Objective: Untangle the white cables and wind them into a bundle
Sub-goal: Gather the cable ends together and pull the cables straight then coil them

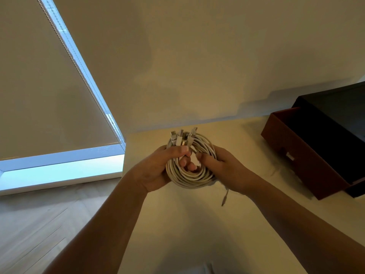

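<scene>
Winding nearly done, frame centre: white cables point(187, 177) clenched in left hand point(156, 171) and right hand point(227, 167). Next, probably: tuck dangling end point(225, 194).

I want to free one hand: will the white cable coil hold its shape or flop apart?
Likely floppy: the white cable coil is many unbound loops, gripped by the left hand and right hand, so it may spring open. The plugs bunched on top may slip. One loose end dangles.
</scene>
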`<act>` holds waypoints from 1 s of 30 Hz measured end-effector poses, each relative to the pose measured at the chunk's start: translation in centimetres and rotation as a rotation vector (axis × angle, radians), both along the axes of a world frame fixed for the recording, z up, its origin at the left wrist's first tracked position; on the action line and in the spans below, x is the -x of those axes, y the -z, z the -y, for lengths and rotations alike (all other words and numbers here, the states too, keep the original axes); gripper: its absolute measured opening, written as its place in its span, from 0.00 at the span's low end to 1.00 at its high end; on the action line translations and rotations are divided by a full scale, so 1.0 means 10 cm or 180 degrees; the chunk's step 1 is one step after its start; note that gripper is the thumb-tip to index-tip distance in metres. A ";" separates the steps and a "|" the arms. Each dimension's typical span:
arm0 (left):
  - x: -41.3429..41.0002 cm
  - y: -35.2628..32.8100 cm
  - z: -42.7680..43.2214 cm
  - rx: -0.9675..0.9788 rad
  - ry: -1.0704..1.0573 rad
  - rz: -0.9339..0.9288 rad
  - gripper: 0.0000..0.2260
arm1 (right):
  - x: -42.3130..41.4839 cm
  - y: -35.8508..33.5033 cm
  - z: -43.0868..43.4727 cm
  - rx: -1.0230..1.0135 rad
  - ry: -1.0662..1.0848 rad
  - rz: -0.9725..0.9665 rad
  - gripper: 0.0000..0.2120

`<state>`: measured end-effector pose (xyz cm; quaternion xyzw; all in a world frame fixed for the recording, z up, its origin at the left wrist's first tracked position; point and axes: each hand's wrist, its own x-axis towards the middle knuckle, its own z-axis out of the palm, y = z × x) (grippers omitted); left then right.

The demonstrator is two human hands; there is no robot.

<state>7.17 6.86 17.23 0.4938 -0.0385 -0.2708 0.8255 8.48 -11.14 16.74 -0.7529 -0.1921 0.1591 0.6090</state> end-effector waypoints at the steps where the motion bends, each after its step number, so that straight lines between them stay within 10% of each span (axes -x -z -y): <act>1: 0.00 -0.01 0.02 -0.0100 -0.0169 -0.0081 0.10 | -0.01 -0.01 0.01 0.0059 0.0040 0.0052 0.20; 13: 0.01 0.05 0.13 0.0384 0.0014 -0.0384 0.16 | 0.00 0.08 0.08 -0.0187 -0.0144 -0.0742 0.10; 20: 0.01 0.07 0.09 -0.0015 -0.0354 -0.0540 0.10 | -0.02 0.10 0.10 -0.0019 0.0069 -0.0483 0.05; 25: 0.02 0.05 0.16 -0.1364 -0.0724 0.0198 0.05 | -0.02 0.09 0.04 0.0124 0.0164 -0.0333 0.13; 30: -0.01 0.02 0.27 -0.1134 -0.1218 0.0069 0.03 | -0.04 0.10 0.03 0.0165 0.0196 -0.0317 0.06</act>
